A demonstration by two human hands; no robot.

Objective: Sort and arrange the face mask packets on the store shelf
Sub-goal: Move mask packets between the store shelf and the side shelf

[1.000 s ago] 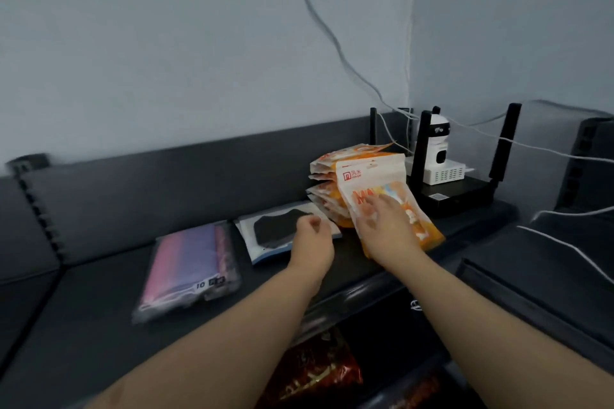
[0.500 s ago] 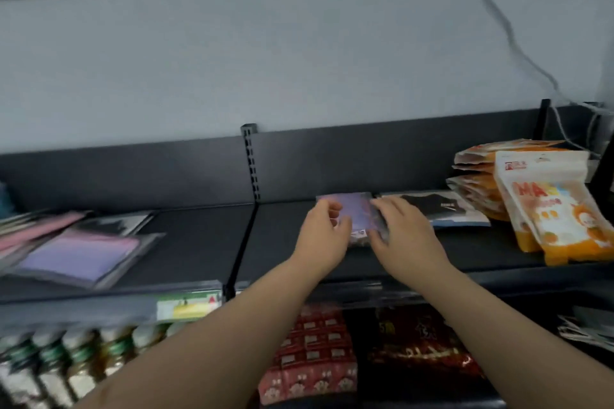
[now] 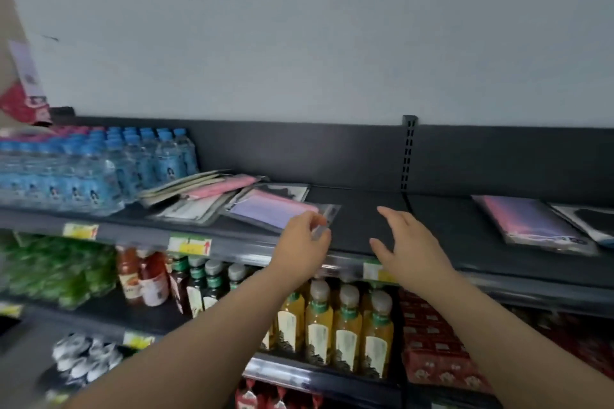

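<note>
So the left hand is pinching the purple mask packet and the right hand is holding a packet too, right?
Not quite. The head view shows the right hand holding nothing: its fingers are spread above the dark shelf. The left hand does pinch the corner of the purple mask packet.

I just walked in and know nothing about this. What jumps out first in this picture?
Two bare arms reach in from below: the left hand pinches the corner of a purple and pink mask packet on the top shelf, while the right hand hovers open beside it. At the shelf's far left stands a blue pack of water bottles, and yellow drink bottles line the shelf below.
</note>
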